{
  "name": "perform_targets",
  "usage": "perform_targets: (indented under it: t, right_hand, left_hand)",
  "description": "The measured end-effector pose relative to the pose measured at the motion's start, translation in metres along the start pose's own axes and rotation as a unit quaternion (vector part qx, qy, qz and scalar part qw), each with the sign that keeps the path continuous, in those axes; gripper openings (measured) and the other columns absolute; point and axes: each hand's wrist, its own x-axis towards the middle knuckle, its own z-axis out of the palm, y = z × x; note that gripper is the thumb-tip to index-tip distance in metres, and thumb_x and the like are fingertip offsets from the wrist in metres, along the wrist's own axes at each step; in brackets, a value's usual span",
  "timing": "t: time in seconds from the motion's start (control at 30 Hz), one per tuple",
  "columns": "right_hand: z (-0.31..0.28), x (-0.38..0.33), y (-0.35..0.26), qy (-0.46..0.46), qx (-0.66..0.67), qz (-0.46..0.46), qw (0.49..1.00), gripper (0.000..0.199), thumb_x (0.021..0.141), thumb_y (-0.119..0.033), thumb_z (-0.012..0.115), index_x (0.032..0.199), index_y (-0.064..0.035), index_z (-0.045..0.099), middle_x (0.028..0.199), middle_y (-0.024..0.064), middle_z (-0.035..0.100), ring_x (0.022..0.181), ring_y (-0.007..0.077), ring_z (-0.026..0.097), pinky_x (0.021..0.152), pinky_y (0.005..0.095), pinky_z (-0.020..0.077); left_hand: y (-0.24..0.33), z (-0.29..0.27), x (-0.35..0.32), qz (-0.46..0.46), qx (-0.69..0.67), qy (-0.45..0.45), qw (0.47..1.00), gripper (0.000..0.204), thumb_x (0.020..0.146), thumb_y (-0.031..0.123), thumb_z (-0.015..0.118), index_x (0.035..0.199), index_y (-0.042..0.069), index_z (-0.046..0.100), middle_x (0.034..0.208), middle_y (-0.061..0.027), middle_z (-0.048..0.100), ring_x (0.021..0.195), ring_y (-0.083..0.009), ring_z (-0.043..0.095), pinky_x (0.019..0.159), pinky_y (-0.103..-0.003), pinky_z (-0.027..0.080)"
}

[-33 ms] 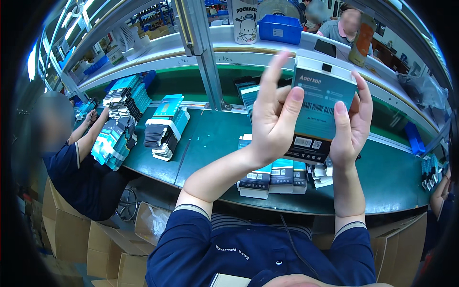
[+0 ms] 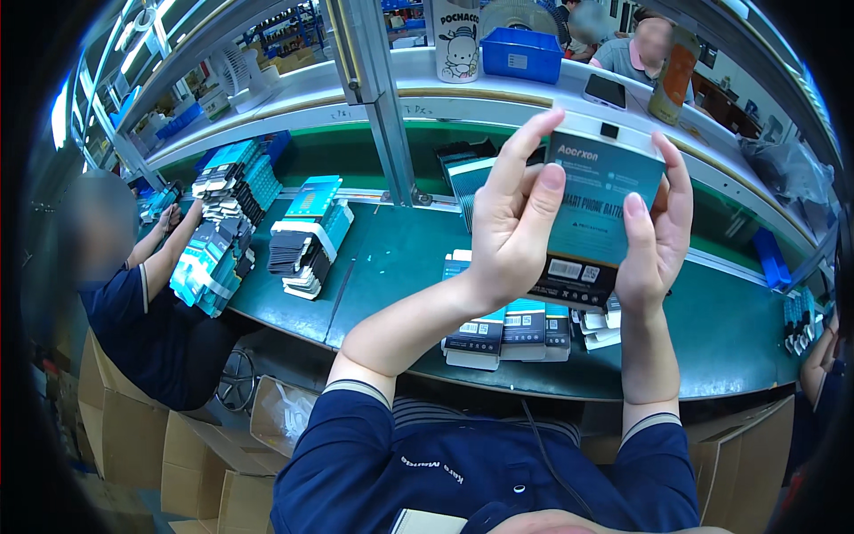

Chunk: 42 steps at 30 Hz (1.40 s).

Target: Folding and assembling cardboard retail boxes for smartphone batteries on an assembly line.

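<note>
A flat teal-and-black carton (image 2: 589, 200) is held up above the bench, its printed face toward me and its white top edge, with a small dark cutout, facing away. My left hand (image 2: 511, 227) has the carton's left side, thumb against the front and index finger bent at the upper left corner. On the right side my right hand (image 2: 654, 254) grips it, thumb on the front and fingers behind the edge. Below my hands, similar cartons (image 2: 523, 327) lie overlapping on the green bench (image 2: 391, 258), partly hidden by my left forearm. White-edged cartons (image 2: 600, 327) lie beside them.
A banded carton stack (image 2: 311, 233) stands left of me, with a longer pile (image 2: 222, 231) beyond it, near a co-worker's hands. A metal post (image 2: 378, 107) rises behind the bench. The shelf holds a blue bin (image 2: 520, 55) and a phone (image 2: 605, 90). Cardboard boxes (image 2: 200, 454) stand below.
My left index finger has come down from a raised position to the carton's upper left corner. The carton's top has tipped slightly; my right hand has hardly moved.
</note>
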Motion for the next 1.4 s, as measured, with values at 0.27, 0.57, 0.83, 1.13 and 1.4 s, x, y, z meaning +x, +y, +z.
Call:
perform_targets:
  t: [0.27,0.57,0.83,1.13,1.4]
  right_hand:
    - [-0.013,-0.007,0.015,0.021,-0.046,-0.012,0.999,0.012,0.098,-0.014,0.047,0.105,-0.0044,0.046,0.080,-0.0022,0.049,0.071,0.0007,0.040,0.065,0.0152,0.0322]
    - [-0.002,-0.007,0.007,0.047,-0.019,-0.061,0.997,0.014,0.094,-0.009,0.054,0.098,0.0030,0.061,0.095,0.0105,0.065,0.088,0.0108,0.060,0.081,0.0220,0.0459]
    - [0.001,-0.017,-0.010,0.079,-0.021,0.018,0.996,0.031,0.088,-0.001,0.058,0.118,0.0027,0.047,0.088,0.0096,0.065,0.080,0.0094,0.061,0.076,0.0208,0.0475]
    - [0.002,-0.019,-0.019,0.048,0.063,0.021,0.997,0.017,0.086,0.003,0.058,0.092,-0.0047,0.044,0.087,0.0142,0.065,0.081,0.0114,0.061,0.076,0.0247,0.0495]
    - [0.005,-0.026,-0.028,0.110,0.012,0.061,0.992,0.018,0.086,0.000,0.059,0.093,-0.0041,0.043,0.085,0.0127,0.063,0.079,0.0092,0.059,0.075,0.0222,0.0464]
  left_hand:
    - [-0.013,0.008,-0.010,0.031,0.058,0.021,0.998,0.012,0.101,0.017,0.040,0.108,0.006,0.040,0.088,0.0008,0.048,0.075,-0.0013,0.041,0.066,-0.017,0.035]
    - [-0.010,0.012,-0.008,0.041,-0.048,0.082,0.995,0.015,0.097,0.013,0.049,0.107,0.001,0.048,0.092,-0.0065,0.060,0.081,-0.0062,0.055,0.071,-0.020,0.044]
    - [0.008,0.019,-0.014,0.008,-0.062,0.084,0.994,0.020,0.091,0.006,0.055,0.107,0.002,0.043,0.083,-0.0060,0.061,0.079,-0.0074,0.059,0.071,-0.021,0.047]
    - [0.006,0.019,-0.019,0.027,-0.087,0.073,0.993,0.019,0.091,0.003,0.051,0.102,0.004,0.036,0.087,-0.0102,0.061,0.076,-0.0071,0.057,0.070,-0.021,0.047]
    - [0.020,0.020,-0.023,-0.017,-0.030,0.089,0.995,0.019,0.088,0.002,0.054,0.099,0.004,0.039,0.084,-0.0064,0.059,0.076,-0.0043,0.055,0.067,-0.018,0.044]
